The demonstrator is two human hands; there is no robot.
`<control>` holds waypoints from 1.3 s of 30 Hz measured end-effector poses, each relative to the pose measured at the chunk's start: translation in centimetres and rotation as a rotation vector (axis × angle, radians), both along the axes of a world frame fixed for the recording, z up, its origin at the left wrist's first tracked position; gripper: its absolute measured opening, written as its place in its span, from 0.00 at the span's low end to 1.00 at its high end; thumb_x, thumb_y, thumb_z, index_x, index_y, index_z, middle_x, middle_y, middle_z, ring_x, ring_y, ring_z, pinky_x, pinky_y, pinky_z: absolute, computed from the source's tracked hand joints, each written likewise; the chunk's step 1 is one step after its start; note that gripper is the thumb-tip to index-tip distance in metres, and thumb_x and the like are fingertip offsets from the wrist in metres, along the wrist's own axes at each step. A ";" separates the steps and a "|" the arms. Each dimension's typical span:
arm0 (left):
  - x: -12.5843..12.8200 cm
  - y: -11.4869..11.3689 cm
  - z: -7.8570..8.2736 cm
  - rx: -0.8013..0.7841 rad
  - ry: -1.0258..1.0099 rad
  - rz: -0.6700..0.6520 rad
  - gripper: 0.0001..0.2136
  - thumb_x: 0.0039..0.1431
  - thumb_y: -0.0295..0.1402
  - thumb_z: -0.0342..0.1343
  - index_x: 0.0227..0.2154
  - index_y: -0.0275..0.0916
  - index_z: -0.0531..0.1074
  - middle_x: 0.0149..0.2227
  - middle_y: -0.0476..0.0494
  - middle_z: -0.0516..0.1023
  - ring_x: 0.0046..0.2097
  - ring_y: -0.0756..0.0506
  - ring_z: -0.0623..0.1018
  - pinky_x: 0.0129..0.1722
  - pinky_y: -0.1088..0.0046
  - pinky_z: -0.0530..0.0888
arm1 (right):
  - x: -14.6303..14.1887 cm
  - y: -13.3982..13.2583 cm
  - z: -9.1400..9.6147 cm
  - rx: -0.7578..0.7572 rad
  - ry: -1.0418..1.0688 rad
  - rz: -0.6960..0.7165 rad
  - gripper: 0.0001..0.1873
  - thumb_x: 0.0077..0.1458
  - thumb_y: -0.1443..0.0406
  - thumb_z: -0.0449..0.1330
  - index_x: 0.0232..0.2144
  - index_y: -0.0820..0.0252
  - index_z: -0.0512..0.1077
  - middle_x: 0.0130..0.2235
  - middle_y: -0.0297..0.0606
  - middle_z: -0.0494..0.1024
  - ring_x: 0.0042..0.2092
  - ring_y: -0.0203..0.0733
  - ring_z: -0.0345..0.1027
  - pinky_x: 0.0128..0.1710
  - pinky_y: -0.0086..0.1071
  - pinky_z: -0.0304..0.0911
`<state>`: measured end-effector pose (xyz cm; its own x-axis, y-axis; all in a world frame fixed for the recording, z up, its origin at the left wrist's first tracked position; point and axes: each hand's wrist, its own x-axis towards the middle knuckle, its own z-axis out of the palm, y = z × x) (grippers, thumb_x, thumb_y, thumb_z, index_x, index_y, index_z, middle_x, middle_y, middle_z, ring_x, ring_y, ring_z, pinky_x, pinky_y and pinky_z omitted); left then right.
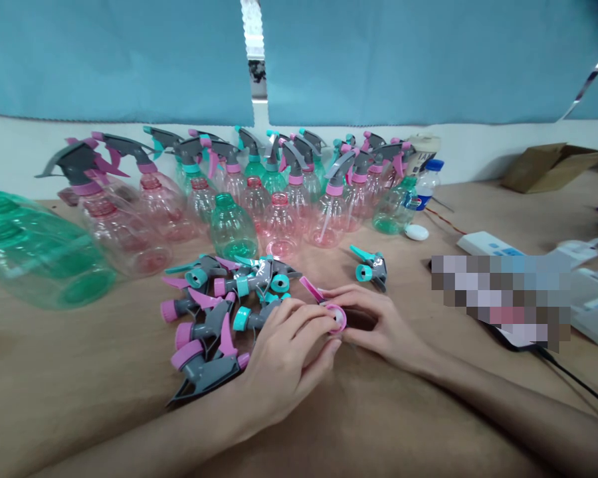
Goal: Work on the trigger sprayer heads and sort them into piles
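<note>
My left hand (pixel 294 345) and my right hand (pixel 373 322) meet near the middle of the table, both closed on one spray trigger head (pixel 337 318). Its pink collar faces me, with something white inside it, and a pink lever sticks up to the left. My fingers hide most of its grey body. Left of my hands lies a pile of loose trigger heads (pixel 204 322), grey with pink or teal parts. One teal and grey trigger head (pixel 371 267) lies apart, beyond my right hand.
Behind the pile stand several clear pink bottles (pixel 280 226) and green bottles (pixel 233 229), some with trigger heads on. Large green bottles (pixel 44 265) are at far left. A Pepsi-labelled bottle (pixel 428 182), a white oval object (pixel 416 232), a power strip (pixel 488 244) and a cardboard box (pixel 543 169) are right.
</note>
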<state>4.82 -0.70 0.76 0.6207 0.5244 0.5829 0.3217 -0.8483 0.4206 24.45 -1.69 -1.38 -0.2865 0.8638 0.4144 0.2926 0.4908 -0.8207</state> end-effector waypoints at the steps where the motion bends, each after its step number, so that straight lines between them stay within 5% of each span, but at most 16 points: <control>1: 0.0 0.0 0.0 -0.002 0.004 0.000 0.08 0.61 0.26 0.51 0.42 0.39 0.70 0.43 0.45 0.77 0.44 0.45 0.71 0.44 0.65 0.71 | 0.0 0.0 0.0 0.008 -0.015 -0.008 0.14 0.52 0.64 0.64 0.43 0.52 0.73 0.48 0.40 0.75 0.51 0.46 0.70 0.50 0.43 0.66; 22: -0.1 0.3 -0.5 0.218 0.111 0.010 0.10 0.62 0.26 0.53 0.45 0.38 0.70 0.43 0.45 0.79 0.41 0.43 0.71 0.40 0.64 0.69 | 0.1 -0.2 -0.1 0.085 -0.145 -0.068 0.11 0.51 0.64 0.64 0.40 0.54 0.74 0.50 0.41 0.73 0.52 0.46 0.68 0.52 0.43 0.64; 39: -0.5 0.6 -0.4 0.129 0.025 -0.074 0.10 0.60 0.24 0.52 0.42 0.40 0.71 0.44 0.42 0.76 0.44 0.43 0.72 0.43 0.63 0.70 | 0.1 -0.2 0.1 0.098 -0.134 -0.049 0.14 0.52 0.63 0.64 0.43 0.50 0.74 0.51 0.40 0.72 0.52 0.46 0.68 0.51 0.43 0.65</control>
